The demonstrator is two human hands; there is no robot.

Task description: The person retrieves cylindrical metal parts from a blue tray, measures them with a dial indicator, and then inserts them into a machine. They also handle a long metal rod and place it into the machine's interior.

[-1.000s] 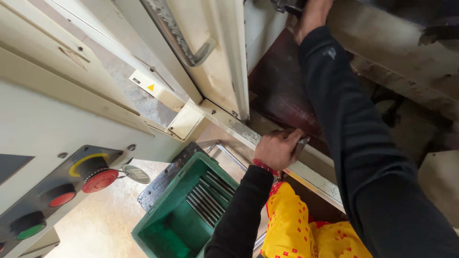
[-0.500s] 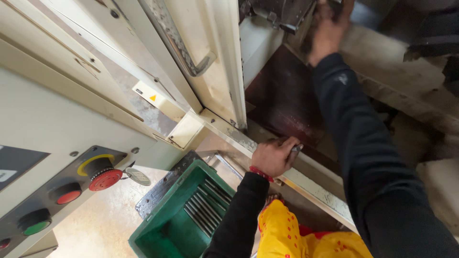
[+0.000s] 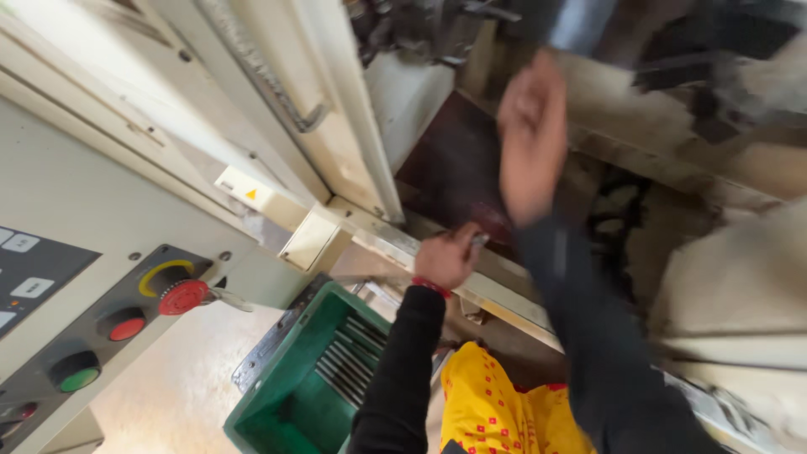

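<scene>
left hand [image 3: 445, 259] fingers curled round a small grey metal piece [image 3: 479, 240], resting on cream metal machine ledge [image 3: 395, 244] | right hand [image 3: 531, 139] blurred, raised before dark red machine opening [image 3: 454, 168], fingers loose, holding nothing visible | risk: piece slips into green plastic crate [image 3: 294, 395] below; hand near mechanism could get pinched

Hands: two, the left hand [image 3: 447, 258] and the right hand [image 3: 531, 139], both in black sleeves.
Green crate [image 3: 290, 395]: one.
Round buttons on the panel: three clearly seen, namely one red mushroom button [image 3: 182, 296], one red button [image 3: 126, 328], one green button [image 3: 78, 378].
Yellow warning sticker [image 3: 250, 194]: one.
</scene>
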